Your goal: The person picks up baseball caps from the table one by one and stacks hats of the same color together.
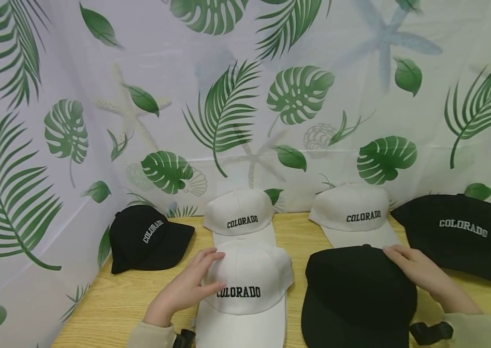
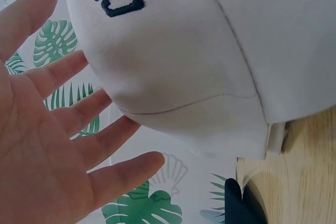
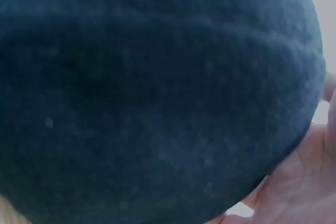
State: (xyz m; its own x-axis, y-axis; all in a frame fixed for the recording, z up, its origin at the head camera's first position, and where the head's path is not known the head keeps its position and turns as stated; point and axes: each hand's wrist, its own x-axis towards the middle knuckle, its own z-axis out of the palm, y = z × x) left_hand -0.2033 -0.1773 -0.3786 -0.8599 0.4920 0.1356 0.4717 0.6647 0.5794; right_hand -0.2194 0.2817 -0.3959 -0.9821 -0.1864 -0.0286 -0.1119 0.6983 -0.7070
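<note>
A white cap (image 1: 252,268) with black COLORADO lettering sits at the front, its brim toward me. My left hand (image 1: 178,292) lies along the left side of its crown. In the left wrist view the fingers are spread and fairly straight, with fingertips right at the cloth. To its right is a black cap (image 1: 356,290), no lettering visible on its dark front. My right hand (image 1: 421,273) rests at the upper right of that crown, fingers extended along it. The black crown (image 3: 157,103) fills most of the right wrist view and hides part of the hand.
Behind stand two white caps (image 1: 238,208) (image 1: 352,210), a black cap (image 1: 145,241) at left and another black cap (image 1: 456,232) at right, all lettered COLORADO. The wooden table (image 1: 102,304) ends at a leaf-printed cloth (image 1: 163,63) at the back and left.
</note>
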